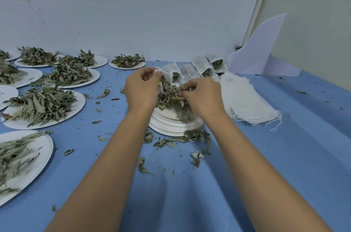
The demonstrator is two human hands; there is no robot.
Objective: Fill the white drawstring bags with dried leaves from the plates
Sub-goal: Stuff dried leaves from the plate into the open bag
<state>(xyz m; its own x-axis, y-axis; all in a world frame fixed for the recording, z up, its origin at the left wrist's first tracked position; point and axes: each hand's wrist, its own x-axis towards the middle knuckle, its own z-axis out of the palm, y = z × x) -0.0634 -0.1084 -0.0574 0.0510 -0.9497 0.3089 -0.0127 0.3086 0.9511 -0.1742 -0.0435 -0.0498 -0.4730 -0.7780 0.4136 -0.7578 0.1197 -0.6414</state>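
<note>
A stack of white plates sits at the middle of the blue table, with a heap of dried leaves on top. My left hand pinches the rim of a white drawstring bag and holds it over the heap. My right hand pinches a bunch of the leaves right beside the bag's mouth. Several filled bags lean together just behind the stack. A pile of flat white bags lies to the right of my right hand.
Several white plates heaped with dried leaves fill the left side of the table. Loose leaf bits are scattered in front of the stack. A white board leans against the wall at the back right.
</note>
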